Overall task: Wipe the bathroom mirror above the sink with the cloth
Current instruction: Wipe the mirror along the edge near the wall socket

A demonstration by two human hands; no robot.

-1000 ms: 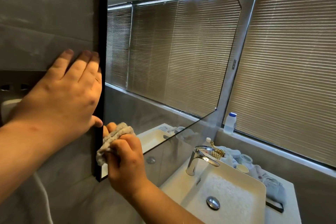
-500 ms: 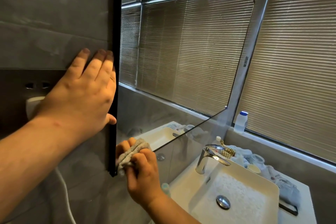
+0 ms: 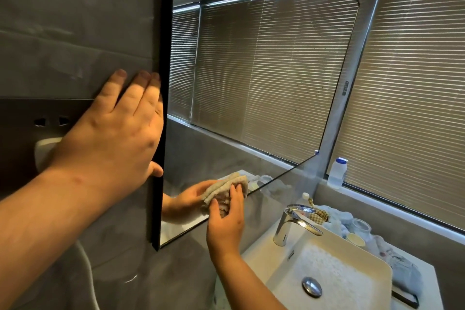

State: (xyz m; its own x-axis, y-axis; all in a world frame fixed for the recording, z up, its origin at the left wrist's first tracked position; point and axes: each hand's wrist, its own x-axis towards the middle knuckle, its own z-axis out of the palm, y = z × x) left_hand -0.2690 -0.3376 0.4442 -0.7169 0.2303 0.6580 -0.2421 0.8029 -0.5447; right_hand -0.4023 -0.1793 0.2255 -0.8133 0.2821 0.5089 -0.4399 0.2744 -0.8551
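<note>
Left hand [image 3: 113, 133] flat against the grey wall [image 3: 70, 33], fingers straight and spread a little, index side lying along the black frame [image 3: 164, 58], thumb tip poking just past that edge low down. Nothing gripped there.

Mirror [image 3: 264, 70] tall, angled away from the camera, long axis running up and down, glass facing right toward the blinds [image 3: 415, 83]. Lower edge slanting up to the right, its near corner down by the wall.

Right hand [image 3: 226, 219] reaching up from below, fingers bent over a folded beige cloth [image 3: 226, 189] and pressing it onto the glass close to the lower edge, about midway along it. Cloth bunched in ridged folds, long side lying roughly along that edge. Reflection of hand and cloth meeting them on the left.

Broad unobstructed glass above the cloth and to its right; only a narrow strip below before the edge.

Under and right: chrome tap [image 3: 292, 224], white sink [image 3: 352, 279], small bottle [image 3: 337, 172] on the sill.
</note>
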